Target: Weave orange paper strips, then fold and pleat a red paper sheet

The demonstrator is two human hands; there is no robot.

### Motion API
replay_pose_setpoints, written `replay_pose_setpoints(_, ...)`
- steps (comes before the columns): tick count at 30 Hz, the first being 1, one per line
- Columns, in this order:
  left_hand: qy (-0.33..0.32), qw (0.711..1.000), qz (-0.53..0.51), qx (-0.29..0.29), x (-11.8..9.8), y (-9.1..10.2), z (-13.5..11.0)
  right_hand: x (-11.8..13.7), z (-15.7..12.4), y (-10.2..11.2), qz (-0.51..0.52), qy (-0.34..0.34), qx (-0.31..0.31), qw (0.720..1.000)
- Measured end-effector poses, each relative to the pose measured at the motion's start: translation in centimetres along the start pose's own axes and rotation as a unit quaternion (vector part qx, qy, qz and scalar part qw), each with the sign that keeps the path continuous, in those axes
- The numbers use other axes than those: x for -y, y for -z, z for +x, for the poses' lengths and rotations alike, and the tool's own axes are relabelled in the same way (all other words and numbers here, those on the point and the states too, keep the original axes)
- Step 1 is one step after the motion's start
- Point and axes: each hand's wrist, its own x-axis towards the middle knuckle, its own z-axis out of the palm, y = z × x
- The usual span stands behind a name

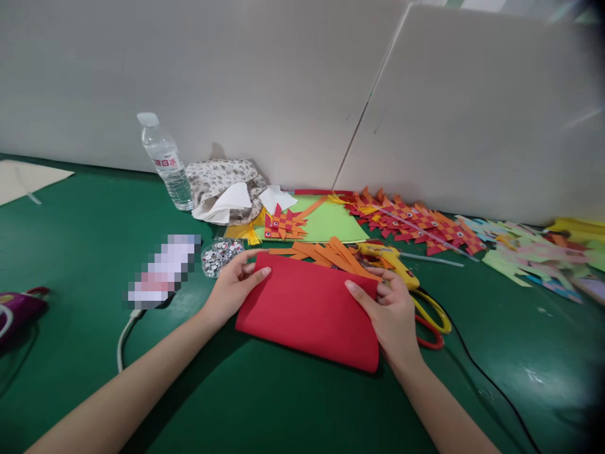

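Both hands pinch a folded red sheet [309,309], held at center over the green surface [189,391]. Left hand [235,282] grips far left corner, thumb on the face, fingers curled behind. Right hand [393,309] grips right edge, same way, thumb flat. Orange strips [338,253] just beyond sheet; yellow glue gun [393,261] beyond right hand; pack of googly eyes [221,257] near left hand.
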Motion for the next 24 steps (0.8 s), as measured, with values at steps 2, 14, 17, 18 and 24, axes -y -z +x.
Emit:
replay_pose_setpoints(2, -0.010, 1.000, 0.000, -0.018, 0.17, 0.16, 0.20, -0.15, 0.08, 0.00, 0.013, 0.022, -0.005, 1.000)
replay_pose_setpoints(14, -0.011, 0.999, 0.000, -0.033, 0.02, 0.08, 0.21, -0.54, 0.44, 0.10, 0.009, 0.066, -0.049, 0.997)
replay_pose_setpoints(17, -0.005, 0.999, 0.004, -0.032, -0.02, 0.10, 0.20, -0.58, 0.41, 0.10, 0.005, 0.066, -0.049, 0.997)
replay_pose_setpoints(18, -0.005, 0.999, 0.005, -0.033, 0.01, 0.12, 0.21, -0.59, 0.40, 0.09, 0.005, 0.067, -0.049, 0.996)
replay_pose_setpoints(24, -0.005, 0.999, 0.009, -0.043, 0.24, 0.16, 0.25, -0.62, 0.47, 0.10, 0.004, 0.078, -0.044, 0.996)
